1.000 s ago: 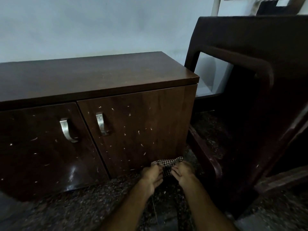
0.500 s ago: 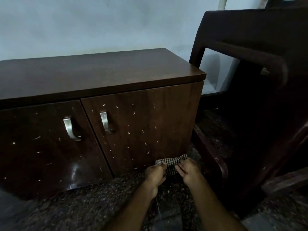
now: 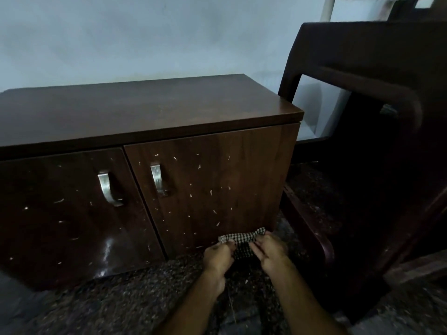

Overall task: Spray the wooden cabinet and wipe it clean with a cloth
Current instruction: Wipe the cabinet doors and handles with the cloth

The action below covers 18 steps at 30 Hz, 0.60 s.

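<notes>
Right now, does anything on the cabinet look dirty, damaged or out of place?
Yes. Both doors of the wooden cabinet are dotted with small pale flecks, densest on the right door, and the left door has a whitish smear low down. The left hand and right hand hold the checked cloth.

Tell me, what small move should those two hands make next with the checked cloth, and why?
Probably lift the checked cloth and press it against the right door. The left hand and right hand pinch it bunched at that door's bottom edge, and pale flecks dot the panel above.
</notes>
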Each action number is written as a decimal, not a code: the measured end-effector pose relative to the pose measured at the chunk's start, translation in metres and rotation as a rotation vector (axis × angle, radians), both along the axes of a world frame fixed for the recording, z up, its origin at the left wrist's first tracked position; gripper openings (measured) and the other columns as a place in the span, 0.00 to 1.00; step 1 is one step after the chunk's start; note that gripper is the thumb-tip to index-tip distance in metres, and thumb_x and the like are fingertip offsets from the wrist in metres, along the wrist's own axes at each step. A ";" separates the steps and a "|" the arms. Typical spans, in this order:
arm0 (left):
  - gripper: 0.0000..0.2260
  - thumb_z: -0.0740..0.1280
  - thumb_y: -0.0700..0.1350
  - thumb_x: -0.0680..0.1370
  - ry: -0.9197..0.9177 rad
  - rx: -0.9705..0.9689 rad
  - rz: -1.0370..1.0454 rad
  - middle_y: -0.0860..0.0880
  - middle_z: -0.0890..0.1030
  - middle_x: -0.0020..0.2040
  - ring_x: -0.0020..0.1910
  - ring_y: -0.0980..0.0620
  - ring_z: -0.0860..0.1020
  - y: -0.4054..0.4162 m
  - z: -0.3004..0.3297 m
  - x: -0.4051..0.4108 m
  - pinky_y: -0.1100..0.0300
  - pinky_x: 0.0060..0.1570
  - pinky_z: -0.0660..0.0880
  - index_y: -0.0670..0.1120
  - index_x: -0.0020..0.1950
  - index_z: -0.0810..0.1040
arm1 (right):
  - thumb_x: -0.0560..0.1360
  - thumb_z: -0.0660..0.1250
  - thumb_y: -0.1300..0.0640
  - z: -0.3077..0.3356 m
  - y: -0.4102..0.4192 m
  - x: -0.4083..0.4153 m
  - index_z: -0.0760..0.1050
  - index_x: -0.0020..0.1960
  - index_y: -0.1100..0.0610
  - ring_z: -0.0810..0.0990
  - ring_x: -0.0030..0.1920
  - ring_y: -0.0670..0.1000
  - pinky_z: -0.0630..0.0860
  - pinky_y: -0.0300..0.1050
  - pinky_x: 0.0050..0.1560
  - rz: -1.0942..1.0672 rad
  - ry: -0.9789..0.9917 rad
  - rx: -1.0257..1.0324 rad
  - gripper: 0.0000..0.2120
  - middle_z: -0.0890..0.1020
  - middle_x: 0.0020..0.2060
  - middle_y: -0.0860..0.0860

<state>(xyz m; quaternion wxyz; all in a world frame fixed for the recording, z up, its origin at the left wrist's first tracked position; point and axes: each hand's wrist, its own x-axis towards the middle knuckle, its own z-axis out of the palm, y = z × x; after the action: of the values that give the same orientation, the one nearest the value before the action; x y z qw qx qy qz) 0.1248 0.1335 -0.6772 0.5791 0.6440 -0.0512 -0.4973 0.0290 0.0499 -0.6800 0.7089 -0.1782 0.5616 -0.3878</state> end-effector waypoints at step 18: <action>0.11 0.69 0.37 0.80 -0.187 -0.035 0.064 0.47 0.84 0.41 0.44 0.50 0.79 0.028 -0.005 0.020 0.58 0.45 0.75 0.43 0.39 0.84 | 0.78 0.59 0.74 0.002 0.028 0.029 0.71 0.67 0.66 0.76 0.54 0.56 0.77 0.51 0.58 -0.046 -0.037 -0.015 0.19 0.77 0.60 0.63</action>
<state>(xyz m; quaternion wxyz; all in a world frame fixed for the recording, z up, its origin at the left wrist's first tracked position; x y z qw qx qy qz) 0.1447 0.1618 -0.6820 0.5986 0.6786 -0.0929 -0.4153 0.0580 0.0780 -0.6781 0.7087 -0.1634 0.5492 -0.4115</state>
